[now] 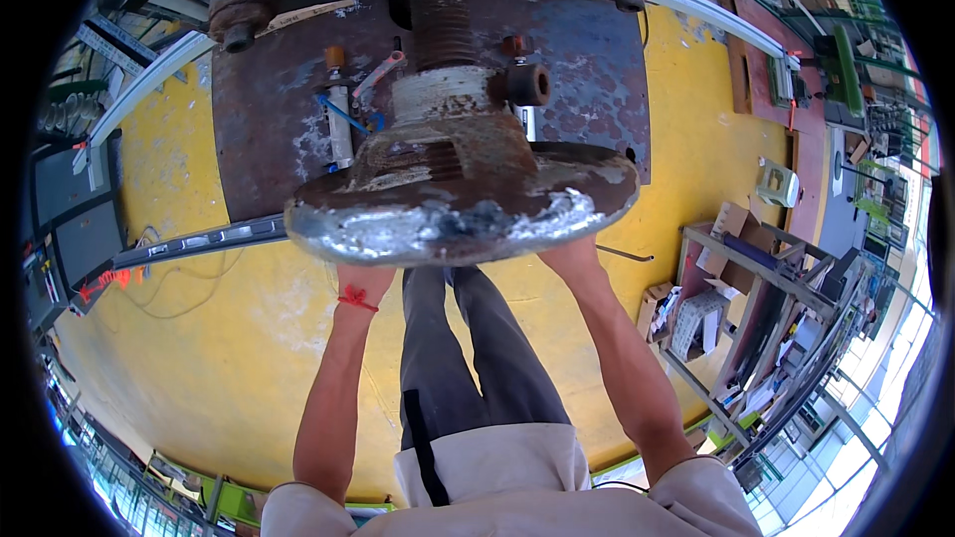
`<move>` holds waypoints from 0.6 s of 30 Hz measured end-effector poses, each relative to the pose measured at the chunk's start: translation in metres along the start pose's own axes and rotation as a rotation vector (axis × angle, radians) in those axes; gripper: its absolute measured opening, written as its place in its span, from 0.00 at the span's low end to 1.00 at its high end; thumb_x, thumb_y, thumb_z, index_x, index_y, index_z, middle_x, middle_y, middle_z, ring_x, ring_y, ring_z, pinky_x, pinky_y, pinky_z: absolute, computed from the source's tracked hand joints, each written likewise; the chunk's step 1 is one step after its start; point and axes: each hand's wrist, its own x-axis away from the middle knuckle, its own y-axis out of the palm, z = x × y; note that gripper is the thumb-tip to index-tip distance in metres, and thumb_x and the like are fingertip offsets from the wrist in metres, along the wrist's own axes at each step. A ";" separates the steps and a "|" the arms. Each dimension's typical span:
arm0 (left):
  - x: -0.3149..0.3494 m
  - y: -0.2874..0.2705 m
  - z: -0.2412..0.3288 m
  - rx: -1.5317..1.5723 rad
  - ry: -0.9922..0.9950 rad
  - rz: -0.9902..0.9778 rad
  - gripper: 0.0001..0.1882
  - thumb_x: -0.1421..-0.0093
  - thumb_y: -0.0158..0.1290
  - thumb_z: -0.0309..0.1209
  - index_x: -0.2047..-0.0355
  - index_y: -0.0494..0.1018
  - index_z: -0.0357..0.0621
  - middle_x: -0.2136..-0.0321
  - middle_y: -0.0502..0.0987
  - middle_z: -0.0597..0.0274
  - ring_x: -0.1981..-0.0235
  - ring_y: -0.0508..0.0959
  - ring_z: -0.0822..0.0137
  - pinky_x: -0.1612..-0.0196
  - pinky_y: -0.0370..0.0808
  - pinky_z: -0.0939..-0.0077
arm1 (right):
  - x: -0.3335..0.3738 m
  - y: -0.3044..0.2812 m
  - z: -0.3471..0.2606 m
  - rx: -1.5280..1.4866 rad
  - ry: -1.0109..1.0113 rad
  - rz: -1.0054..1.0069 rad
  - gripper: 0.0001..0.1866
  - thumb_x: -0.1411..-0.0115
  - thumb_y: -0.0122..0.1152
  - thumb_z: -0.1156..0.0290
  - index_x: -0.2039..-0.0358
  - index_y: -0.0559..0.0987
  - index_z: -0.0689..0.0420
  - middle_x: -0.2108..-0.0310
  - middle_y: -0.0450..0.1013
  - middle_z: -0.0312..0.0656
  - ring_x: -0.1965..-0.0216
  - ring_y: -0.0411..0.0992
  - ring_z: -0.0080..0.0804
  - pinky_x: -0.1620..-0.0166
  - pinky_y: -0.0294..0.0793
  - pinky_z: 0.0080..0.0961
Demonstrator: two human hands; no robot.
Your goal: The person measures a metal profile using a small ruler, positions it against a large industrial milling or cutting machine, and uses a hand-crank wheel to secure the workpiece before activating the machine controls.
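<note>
Close in front of me hangs a heavy round metal disc (468, 224), brown on top with a bright, worn silvery rim. It is fixed to a thick threaded screw (439, 20) through a collar with a bolt head (527, 86). My left hand (366, 276), above a red string bracelet (355, 299), reaches under the disc's left side. Under its right side goes my right hand (570, 257). The disc hides the fingers of both hands, so whatever they touch or hold does not show.
Beyond the disc lies a dark, worn metal plate (259, 129) with a metal cylinder (340, 129), a blue tool (348, 113) and a red-handled tool (380, 73). A long metal rail (199, 242) runs at left. A loaded shelf rack (761, 268) stands right on the yellow floor (249, 338).
</note>
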 end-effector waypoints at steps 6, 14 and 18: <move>0.007 0.014 -0.031 -0.255 0.134 0.071 0.16 0.36 0.63 0.40 0.72 0.80 0.39 0.76 0.78 0.49 0.70 0.78 0.46 0.63 0.71 0.51 | -0.002 0.014 0.011 0.012 -0.057 0.103 0.10 0.41 0.72 0.64 0.73 0.81 0.54 0.69 0.76 0.37 0.63 0.78 0.39 0.61 0.75 0.40; 0.010 0.012 -0.046 -0.228 -0.073 -0.174 0.23 0.35 0.60 0.34 0.42 0.76 0.41 0.47 0.82 0.53 0.43 0.80 0.52 0.36 0.72 0.55 | -0.009 0.009 0.011 -0.042 0.013 -0.002 0.10 0.40 0.73 0.61 0.71 0.84 0.54 0.69 0.77 0.38 0.64 0.79 0.39 0.62 0.74 0.40; 0.009 0.009 -0.037 -0.250 -0.150 -0.218 0.23 0.35 0.61 0.34 0.41 0.76 0.42 0.46 0.82 0.53 0.41 0.78 0.53 0.34 0.71 0.56 | -0.010 0.007 0.012 -0.016 -0.018 0.012 0.11 0.41 0.74 0.60 0.71 0.85 0.53 0.69 0.77 0.38 0.65 0.79 0.39 0.63 0.74 0.40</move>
